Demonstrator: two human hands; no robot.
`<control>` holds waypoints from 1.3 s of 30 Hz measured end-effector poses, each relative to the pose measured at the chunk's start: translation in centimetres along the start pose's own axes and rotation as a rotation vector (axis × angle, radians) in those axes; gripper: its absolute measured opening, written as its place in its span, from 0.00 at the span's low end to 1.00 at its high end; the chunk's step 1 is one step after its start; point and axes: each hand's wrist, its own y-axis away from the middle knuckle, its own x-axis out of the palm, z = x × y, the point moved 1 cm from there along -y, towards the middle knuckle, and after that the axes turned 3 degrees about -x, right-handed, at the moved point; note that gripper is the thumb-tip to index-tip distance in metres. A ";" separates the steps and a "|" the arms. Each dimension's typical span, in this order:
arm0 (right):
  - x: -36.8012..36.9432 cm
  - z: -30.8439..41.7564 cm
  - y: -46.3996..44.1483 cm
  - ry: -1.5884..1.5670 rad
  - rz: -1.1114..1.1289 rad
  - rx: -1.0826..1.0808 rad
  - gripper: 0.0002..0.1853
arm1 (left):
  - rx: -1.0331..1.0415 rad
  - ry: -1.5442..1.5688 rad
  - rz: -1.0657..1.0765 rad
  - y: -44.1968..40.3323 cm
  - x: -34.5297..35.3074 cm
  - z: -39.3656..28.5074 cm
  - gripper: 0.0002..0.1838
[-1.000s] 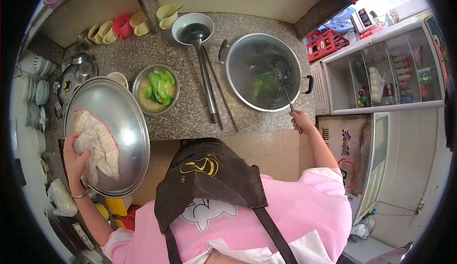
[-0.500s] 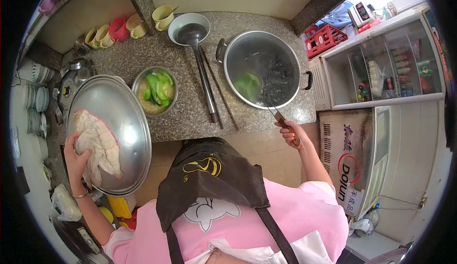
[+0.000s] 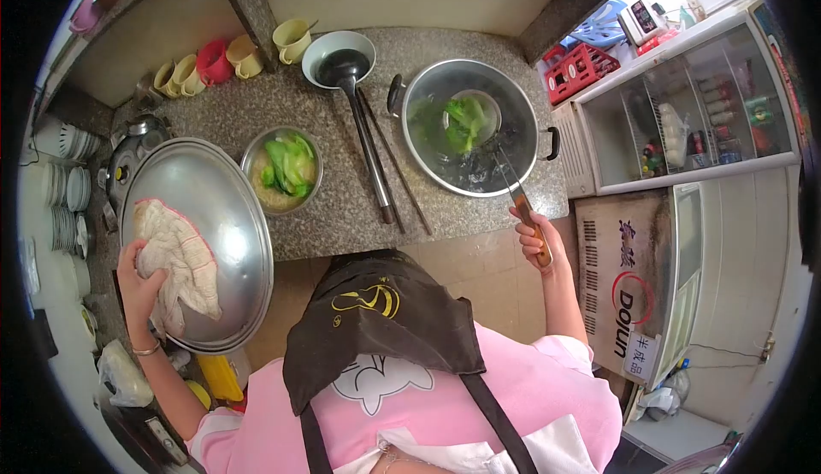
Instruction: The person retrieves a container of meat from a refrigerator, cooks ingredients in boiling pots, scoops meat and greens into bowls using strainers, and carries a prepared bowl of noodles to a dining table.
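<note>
My right hand [image 3: 536, 240] is closed around the wooden handle of a skimmer [image 3: 513, 185], which reaches into a large pot [image 3: 414, 169] of dark, steaming water. Green leafy vegetables [image 3: 466, 121] lie on the skimmer's round head, near the middle of the pot. At the left, my left hand [image 3: 139, 290] grips a whitish cloth [image 3: 184, 256] with a pink edge. The cloth lies on a big domed metal lid [image 3: 241, 243]; whether my fingers also hold a knob beneath it is hidden.
A metal bowl [image 3: 246, 159] with greens and pale food stands between lid and pot. Behind it, a ladle [image 3: 361, 132] rests in a white bowl [image 3: 369, 44], beside chopsticks [image 3: 397, 166]. Several cups [image 3: 244, 57] line the back; a glass-door fridge [image 3: 684, 115] stands right.
The skimmer's head with the greens has moved away from the pot's near left side toward its middle and back. My right hand has shifted slightly right and nearer me; the left stays on the cloth.
</note>
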 end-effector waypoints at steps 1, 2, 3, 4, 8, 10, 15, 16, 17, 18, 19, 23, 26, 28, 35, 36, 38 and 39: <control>0.4 0.0 0.1 0.001 0.002 -0.002 0.21 | -0.001 -0.012 0.002 0.0 -0.1 -0.1 0.25; 0.8 0.1 0.3 0.106 -0.042 -0.042 0.21 | -0.003 -0.024 0.005 0.0 -0.1 -0.1 0.24; 1.1 0.2 0.4 0.212 -0.086 -0.082 0.21 | -0.002 -0.024 0.003 0.0 -0.1 0.0 0.24; 1.4 0.3 0.4 0.211 -0.085 -0.083 0.21 | 0.002 -0.026 0.000 0.0 -0.1 0.2 0.24; 2.2 1.1 0.5 0.371 -0.160 -0.160 0.19 | 0.019 -0.033 -0.006 -0.1 -0.1 0.6 0.25; 3.0 1.4 0.9 0.492 -0.226 -0.220 0.19 | 0.025 -0.023 -0.008 -0.1 -0.1 0.7 0.25; 4.1 1.8 1.3 0.568 -0.261 -0.284 0.18 | 0.038 -0.025 -0.019 0.1 -0.5 1.2 0.25; 4.2 1.8 1.4 0.600 -0.265 -0.302 0.18 | 0.042 -0.028 -0.019 0.1 -0.5 1.3 0.25; 4.4 2.0 1.4 0.602 -0.263 -0.303 0.18 | 0.045 -0.032 -0.018 0.1 -0.6 1.4 0.25; 4.6 2.1 1.5 0.603 -0.272 -0.309 0.17 | 0.044 -0.032 -0.020 0.1 -0.6 1.5 0.25; 4.7 2.2 1.5 0.605 -0.283 -0.314 0.17 | 0.034 -0.025 -0.017 0.1 -0.7 1.6 0.25; 5.0 2.2 1.4 0.631 -0.279 -0.337 0.16 | 0.020 -0.007 -0.035 0.4 -0.8 1.6 0.25; 4.9 2.1 1.2 0.644 -0.293 -0.346 0.16 | 0.028 0.001 -0.039 0.5 -0.9 1.5 0.25; 4.9 2.1 1.2 0.632 -0.320 -0.345 0.16 | 0.014 -0.002 -0.034 0.5 -1.1 1.6 0.25; 2.7 1.9 0.1 0.239 -0.157 -0.250 0.18 | 0.009 -0.032 -0.052 0.5 -1.3 1.9 0.24; 2.4 1.6 -0.3 -0.076 0.038 -0.180 0.20 | 0.011 -0.032 -0.051 0.5 -1.3 2.0 0.24; 2.3 1.4 -0.8 -0.381 0.242 -0.107 0.21 | 0.001 -0.021 -0.029 0.4 -1.3 2.3 0.24; 2.8 0.9 -0.7 -0.410 0.256 -0.122 0.22 | -0.001 -0.020 -0.032 0.3 -1.5 2.4 0.24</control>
